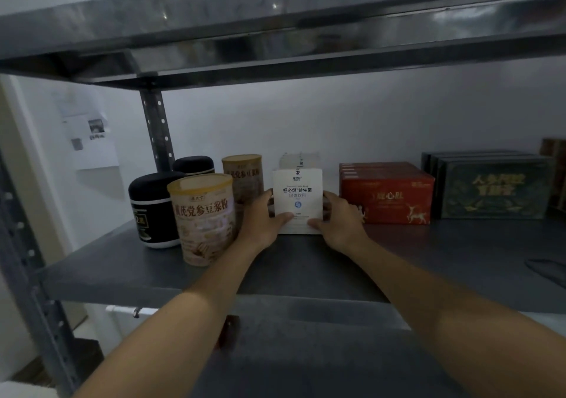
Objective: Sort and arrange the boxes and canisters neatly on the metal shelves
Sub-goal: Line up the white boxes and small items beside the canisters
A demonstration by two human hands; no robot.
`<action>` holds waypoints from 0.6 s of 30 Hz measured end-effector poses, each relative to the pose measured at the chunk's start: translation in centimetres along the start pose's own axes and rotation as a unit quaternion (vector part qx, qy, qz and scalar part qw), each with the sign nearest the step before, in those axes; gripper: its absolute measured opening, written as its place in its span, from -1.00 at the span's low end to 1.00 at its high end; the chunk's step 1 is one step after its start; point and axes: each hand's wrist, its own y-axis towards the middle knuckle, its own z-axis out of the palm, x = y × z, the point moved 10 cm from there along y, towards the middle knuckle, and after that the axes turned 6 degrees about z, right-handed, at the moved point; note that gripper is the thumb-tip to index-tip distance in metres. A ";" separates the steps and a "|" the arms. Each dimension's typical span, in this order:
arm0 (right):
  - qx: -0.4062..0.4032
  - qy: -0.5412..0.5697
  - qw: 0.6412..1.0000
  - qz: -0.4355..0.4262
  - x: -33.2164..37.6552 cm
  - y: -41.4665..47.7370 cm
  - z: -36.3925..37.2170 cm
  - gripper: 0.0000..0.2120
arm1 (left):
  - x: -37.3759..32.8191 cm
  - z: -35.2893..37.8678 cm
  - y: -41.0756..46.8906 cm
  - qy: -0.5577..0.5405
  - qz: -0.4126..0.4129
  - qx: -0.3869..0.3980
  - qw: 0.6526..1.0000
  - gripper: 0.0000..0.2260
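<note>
Bare left hand (264, 220) and right hand (340, 220) grip upright white box (297, 194), label facing camera.

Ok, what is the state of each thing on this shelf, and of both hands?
white box: upright, gripped on both sides
left hand: grips white box
right hand: grips white box
beige canisters: upright, lidded
black canisters: upright, lidded
red boxes: closed, side by side
green boxes: closed, side by side

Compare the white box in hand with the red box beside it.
The white box is narrow and plainly printed; the red box is wide with gold deer. The left hand and right hand hold the white box; the red box sits unheld. Both face forward.
</note>
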 end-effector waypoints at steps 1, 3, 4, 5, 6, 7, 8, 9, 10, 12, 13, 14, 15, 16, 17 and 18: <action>-0.004 -0.013 1.000 0.001 -0.2 0.6 0.1 -0.44 | 0.3 0.2 0.5 0.000 -0.005 0.000 1.000 -0.52; -0.015 -0.044 0.999 0.007 -0.5 1.5 0.2 -0.46 | 1.0 0.6 1.3 -0.002 -0.014 -0.003 1.000 -0.51; -0.020 -0.059 0.998 0.010 -0.7 2.0 0.3 -0.47 | 1.2 0.8 1.8 0.003 -0.014 -0.005 1.000 -0.52; -0.022 -0.071 0.997 0.012 -0.8 2.3 0.4 -0.48 | 1.4 0.9 2.2 0.013 -0.012 -0.007 1.000 -0.52; -0.022 -0.080 0.997 0.013 -1.0 2.7 0.5 -0.49 | 1.4 1.0 2.6 0.026 -0.008 -0.010 1.000 -0.53; -0.021 -0.085 0.996 0.013 -1.1 3.0 0.7 -0.50 | 1.4 1.0 3.0 0.039 -0.003 -0.014 0.999 -0.54; -0.021 -0.090 0.996 0.012 -1.2 3.4 0.8 -0.51 | 1.4 1.0 3.4 0.053 0.002 -0.019 0.998 -0.55; -0.019 -0.094 0.995 0.011 -1.4 3.7 1.0 -0.52 | 1.5 1.1 3.6 0.064 0.004 -0.024 0.998 -0.55; -0.018 -0.098 0.995 0.009 -1.4 4.1 1.2 -0.51 | 1.6 1.1 3.8 0.073 0.006 -0.028 0.997 -0.56; -0.014 -0.101 0.995 0.008 -1.6 4.6 1.6 -0.48 | 1.9 1.4 4.2 0.081 0.009 -0.029 0.996 -0.56; -0.011 -0.101 0.995 0.010 -1.7 4.9 1.8 -0.47 | 2.0 1.5 4.4 0.080 0.011 -0.029 0.996 -0.57; -0.009 -0.103 0.995 0.014 -1.8 5.1 2.0 -0.46 | 2.2 1.5 4.5 0.077 0.013 -0.030 0.996 -0.57; -0.009 -0.106 0.994 0.017 -2.0 5.4 2.1 -0.47 | 2.3 1.6 4.6 0.074 0.013 -0.031 0.997 -0.57; -0.010 -0.109 0.994 0.021 -2.2 5.6 2.2 -0.48 | 2.5 1.6 4.8 0.069 0.012 -0.030 0.997 -0.57; -0.011 -0.110 0.993 0.025 -2.4 5.8 2.2 -0.50 | 2.7 1.7 4.9 0.063 0.012 -0.029 0.998 -0.57; -0.012 -0.110 0.993 0.028 -2.6 5.9 2.2 -0.51 | 2.9 1.8 5.0 0.056 0.013 -0.029 0.998 -0.58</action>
